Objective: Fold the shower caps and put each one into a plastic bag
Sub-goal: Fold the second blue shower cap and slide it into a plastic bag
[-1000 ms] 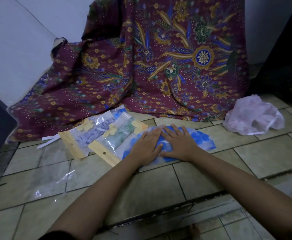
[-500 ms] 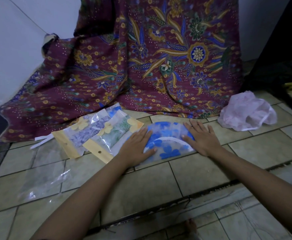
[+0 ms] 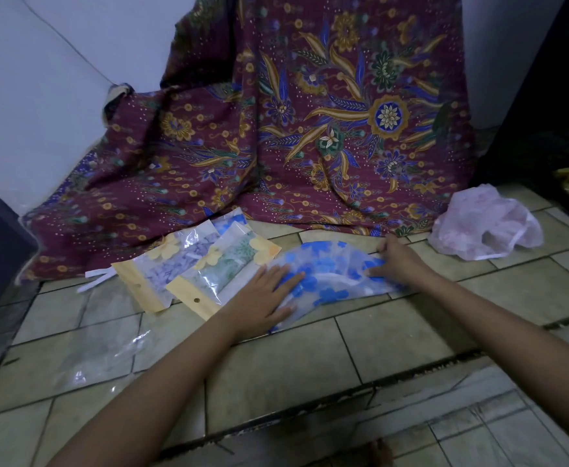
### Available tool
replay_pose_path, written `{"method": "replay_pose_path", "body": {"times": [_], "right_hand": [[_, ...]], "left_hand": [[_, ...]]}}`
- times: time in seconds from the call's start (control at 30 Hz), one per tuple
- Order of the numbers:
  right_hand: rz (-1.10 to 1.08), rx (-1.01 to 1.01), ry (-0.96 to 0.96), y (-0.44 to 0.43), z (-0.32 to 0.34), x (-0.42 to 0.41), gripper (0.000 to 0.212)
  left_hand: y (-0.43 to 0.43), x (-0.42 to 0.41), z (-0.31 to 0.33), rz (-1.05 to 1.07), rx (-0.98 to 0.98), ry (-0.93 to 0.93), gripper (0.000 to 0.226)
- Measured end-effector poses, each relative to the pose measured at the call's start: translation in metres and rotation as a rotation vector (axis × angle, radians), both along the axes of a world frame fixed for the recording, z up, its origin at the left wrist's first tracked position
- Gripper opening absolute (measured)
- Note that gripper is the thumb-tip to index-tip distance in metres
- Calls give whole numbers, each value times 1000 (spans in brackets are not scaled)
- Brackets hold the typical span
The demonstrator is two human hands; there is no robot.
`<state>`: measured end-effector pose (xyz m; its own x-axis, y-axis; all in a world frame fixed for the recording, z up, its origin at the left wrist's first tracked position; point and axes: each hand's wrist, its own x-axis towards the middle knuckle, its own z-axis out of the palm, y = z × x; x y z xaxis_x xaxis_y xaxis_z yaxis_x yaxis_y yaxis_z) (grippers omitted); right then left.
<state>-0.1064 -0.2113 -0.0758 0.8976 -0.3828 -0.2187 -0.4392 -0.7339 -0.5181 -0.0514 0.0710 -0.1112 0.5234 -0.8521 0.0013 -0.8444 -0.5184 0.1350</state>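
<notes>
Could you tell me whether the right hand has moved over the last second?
Yes. The right hand has slid rightwards along the blue shower cap, away from the left hand and closer to the pink shower cap.

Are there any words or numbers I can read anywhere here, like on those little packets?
No readable text anywhere in this view.
Yellow card tops of the packed bags: a punched hole and flower shapes, no words visible.
Blue shower cap: only a flower print.
Pink shower cap: no lettering visible.
Patterned cloth: flowers and leaves, no letters.
Empty clear bag: nothing printed that shows.
</notes>
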Motion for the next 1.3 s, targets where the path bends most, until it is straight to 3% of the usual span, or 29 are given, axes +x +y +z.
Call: {"method": "replay_pose_path", "body": {"times": [0.13,0.2,0.3,0.43,0.57,0.67,0.8,0.93,1.03,1.1,1.17,1.23,1.3], "right_hand": [[181,-273,268,-4,24,18,30],[196,-378,353,-2,33,27,36],[196,-406,477,4,43,35,56],[297,-442,570,9,52,43,40],[252,-620,316,20,49,48,17],[175,-762,7,29,48,58,28],[150,-1065,-559,31,46,64,47],[305,-1013,-962,36,31,55,35],[441,-737,-927,44,10,28,23],[557,-549,-849,43,-8,7,18],[681,-459,-752,38,-20,-13,18],[803,-465,-634,33,-27,-26,27],[863,-481,-545,30,-29,-33,35]], "left_hand": [[6,6,15,-139,-36,32,62],[9,7,16,-177,-31,-6,59],[10,6,11,-279,16,-91,51],[6,2,9,-290,17,-213,51],[-7,1,11,-267,27,-296,53],[-19,1,12,-303,18,-286,58],[-29,-2,2,-268,25,-226,62],[-46,-19,-4,13,-48,0,86],[-62,-35,-9,203,-51,76,113],[-69,-43,-10,276,-78,130,119],[-72,-45,-5,306,-114,243,107],[-70,-41,3,274,-145,367,74],[-59,-32,8,183,-205,382,61]]}}
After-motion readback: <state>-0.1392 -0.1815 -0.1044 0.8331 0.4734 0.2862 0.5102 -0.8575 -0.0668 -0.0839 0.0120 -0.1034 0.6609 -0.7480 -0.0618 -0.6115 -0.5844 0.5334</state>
